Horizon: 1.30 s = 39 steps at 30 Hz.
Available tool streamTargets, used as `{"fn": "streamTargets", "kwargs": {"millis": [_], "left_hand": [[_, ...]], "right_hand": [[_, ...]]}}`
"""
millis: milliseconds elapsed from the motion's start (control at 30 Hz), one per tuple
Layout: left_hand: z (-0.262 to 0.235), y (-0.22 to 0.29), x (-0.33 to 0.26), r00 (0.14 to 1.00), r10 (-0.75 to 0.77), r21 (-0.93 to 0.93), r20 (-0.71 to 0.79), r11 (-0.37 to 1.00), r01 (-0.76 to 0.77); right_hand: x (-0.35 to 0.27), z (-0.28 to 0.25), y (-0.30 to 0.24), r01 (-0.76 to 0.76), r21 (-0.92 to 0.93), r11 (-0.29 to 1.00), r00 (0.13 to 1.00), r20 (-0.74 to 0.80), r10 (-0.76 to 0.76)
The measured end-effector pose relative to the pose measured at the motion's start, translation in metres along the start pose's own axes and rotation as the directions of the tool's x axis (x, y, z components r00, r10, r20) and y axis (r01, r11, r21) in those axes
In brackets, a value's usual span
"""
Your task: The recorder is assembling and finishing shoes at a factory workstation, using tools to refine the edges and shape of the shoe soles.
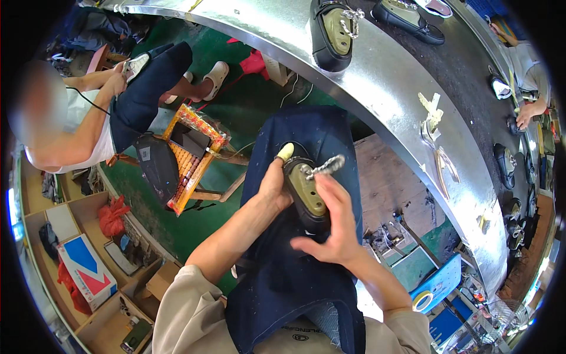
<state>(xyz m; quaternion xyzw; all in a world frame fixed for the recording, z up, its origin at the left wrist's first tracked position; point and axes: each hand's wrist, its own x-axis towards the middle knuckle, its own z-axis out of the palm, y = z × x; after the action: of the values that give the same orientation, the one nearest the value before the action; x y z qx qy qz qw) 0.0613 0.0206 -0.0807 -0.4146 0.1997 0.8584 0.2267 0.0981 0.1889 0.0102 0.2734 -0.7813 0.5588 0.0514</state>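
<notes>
On my lap, over a dark blue apron (283, 127), lies a slip-on shoe (318, 205) with an olive upper and a black rim and sole. My left hand (276, 184) is closed round its left side, and a yellow cover sits on one fingertip. A black-and-white rope lace (330, 167) sticks up from the shoe's upper. My right hand (336, 227) is over the shoe's right side, thumb spread wide from the fingers. Its fingertips meet the lace; whether any lace is caught between the fingers cannot be made out.
A curved metal bench (389, 100) runs from the top to the right, carrying similar shoes (333, 38), a pair of scissors (439, 159) and pale lace scraps (432, 111). A seated person (76, 118) works at left beside a wooden stool (197, 153). Shelving (88, 206) stands lower left.
</notes>
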Motion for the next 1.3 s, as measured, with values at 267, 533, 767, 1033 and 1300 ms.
{"fn": "streamTargets", "kwargs": {"millis": [267, 533, 767, 1033, 1300], "left_hand": [[-0.003, 0.000, 0.004, 0.986, 0.036, -0.074, 0.163, 0.997, -0.024], [0.001, 0.008, -0.026, 0.964, 0.264, 0.024, 0.032, 0.964, -0.265], [0.048, -0.012, -0.039, 0.724, 0.597, 0.252, 0.345, 0.685, -0.684], [0.013, 0.017, -0.045, 0.841, 0.452, 0.532, 0.297, 0.653, -0.539], [-0.054, -0.004, -0.042, 0.886, 0.459, 0.403, 0.064, 0.800, -0.444]], "right_hand": [[0.032, 0.027, 0.005, -0.111, -0.026, 0.993, 0.978, -0.182, 0.104], [-0.010, -0.021, 0.017, -0.377, 0.107, 0.920, 0.923, 0.121, 0.364], [-0.004, -0.044, 0.020, -0.581, -0.101, 0.808, 0.753, 0.309, 0.580], [0.083, -0.236, 0.104, -0.641, 0.398, 0.656, 0.614, -0.246, 0.750], [0.091, -0.402, 0.254, -0.810, -0.456, 0.370, 0.572, -0.752, 0.326]]}}
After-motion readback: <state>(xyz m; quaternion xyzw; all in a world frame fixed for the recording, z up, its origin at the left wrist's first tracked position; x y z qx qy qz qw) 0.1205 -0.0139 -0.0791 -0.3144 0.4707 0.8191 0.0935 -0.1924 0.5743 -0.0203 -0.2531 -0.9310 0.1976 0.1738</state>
